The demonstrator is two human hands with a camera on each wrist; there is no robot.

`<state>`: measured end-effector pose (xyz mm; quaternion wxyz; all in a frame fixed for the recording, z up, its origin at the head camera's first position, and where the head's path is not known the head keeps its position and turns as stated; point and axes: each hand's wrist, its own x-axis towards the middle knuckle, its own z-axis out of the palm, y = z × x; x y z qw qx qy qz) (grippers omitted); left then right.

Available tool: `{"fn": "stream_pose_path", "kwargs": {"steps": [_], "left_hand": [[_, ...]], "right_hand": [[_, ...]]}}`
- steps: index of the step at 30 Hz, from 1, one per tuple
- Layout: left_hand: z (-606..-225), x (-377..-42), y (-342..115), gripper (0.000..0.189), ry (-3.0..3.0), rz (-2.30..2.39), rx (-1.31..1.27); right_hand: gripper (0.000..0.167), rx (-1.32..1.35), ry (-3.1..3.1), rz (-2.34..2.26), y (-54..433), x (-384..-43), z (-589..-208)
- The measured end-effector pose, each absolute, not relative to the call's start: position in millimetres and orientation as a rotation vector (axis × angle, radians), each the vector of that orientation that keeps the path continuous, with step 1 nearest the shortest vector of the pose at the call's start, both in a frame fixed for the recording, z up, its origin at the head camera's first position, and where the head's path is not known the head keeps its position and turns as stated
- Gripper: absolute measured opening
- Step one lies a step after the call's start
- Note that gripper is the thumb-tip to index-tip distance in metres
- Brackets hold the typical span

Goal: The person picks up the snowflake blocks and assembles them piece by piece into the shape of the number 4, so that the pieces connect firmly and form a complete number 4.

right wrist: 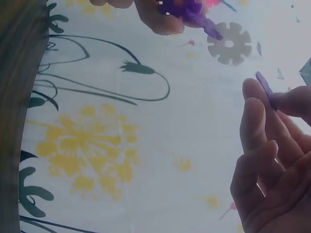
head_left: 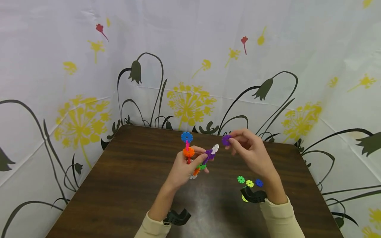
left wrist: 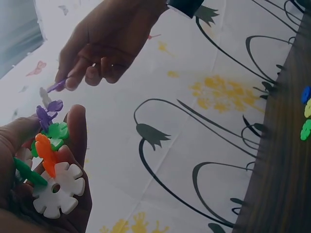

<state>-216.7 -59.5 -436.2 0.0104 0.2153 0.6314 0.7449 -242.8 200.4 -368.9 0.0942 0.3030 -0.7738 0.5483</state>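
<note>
Right hand point(head_left: 254, 156) pinches purple notched disc point(head_left: 226, 140) near rim; left hand point(head_left: 181, 170) grips linked-disc chain point(head_left: 189, 152), probably light, stiff plastic, best held beside joints.

Plain cream sleeves point(head_left: 281, 219); black wrist mounts point(head_left: 178, 218), angular, bent shape.

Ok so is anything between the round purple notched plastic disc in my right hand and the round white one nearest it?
Nothing visible: only an open gap separates the purple disc in your right hand from the white disc in the head and right wrist views. Your left hand is outside that gap.
</note>
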Motion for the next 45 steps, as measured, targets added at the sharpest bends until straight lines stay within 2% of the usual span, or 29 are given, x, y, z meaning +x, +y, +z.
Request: {"fn": "stream_pose_path", "kwargs": {"steps": [9,34,40,45], "left_hand": [[-435,-216,-61,0.02,1.936,2.315,0.676],[-426,-219,-71,0.017,1.936,2.309,0.627],[-425,-217,-72,0.019,1.93,2.32,0.567],[-423,-217,-74,0.02,1.903,2.383,0.583]], "right_hand": [[0.02,0.961,-2.303,1.509,191,-239,-371],[0.026,0.928,-2.313,1.231,169,-239,-377],[0.027,0.785,-2.521,1.293,191,-243,-391],[0.028,0.604,-2.912,1.222,226,-254,-430]]}}
